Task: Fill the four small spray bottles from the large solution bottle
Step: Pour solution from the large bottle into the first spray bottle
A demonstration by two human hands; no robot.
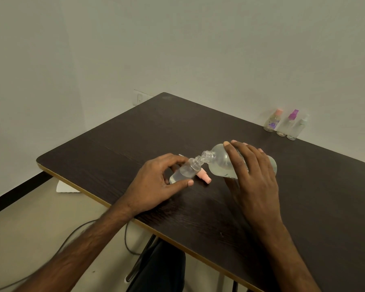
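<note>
Your right hand (253,171) grips the big bottle (221,163) tipped left, neck meeting the small bottle (184,171). Left hand (156,182) pinches that one, leaning right. Keep mouths lined up.

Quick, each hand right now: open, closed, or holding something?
Left hand: grips the small uncapped spray bottle.
Right hand: grips the large solution bottle, tilted mouth to mouth with the small one.

The table (135,133) is dark brown with a fine wood grain and a light tan edge. The small bottle (185,171) and the large bottle (221,163) are clear. The spray cap (205,179) is pale pink. The peach-capped bottle (272,122) shows purple specks; the purple-capped bottle (288,123) and the white-capped bottle (298,128) are clear.
</note>
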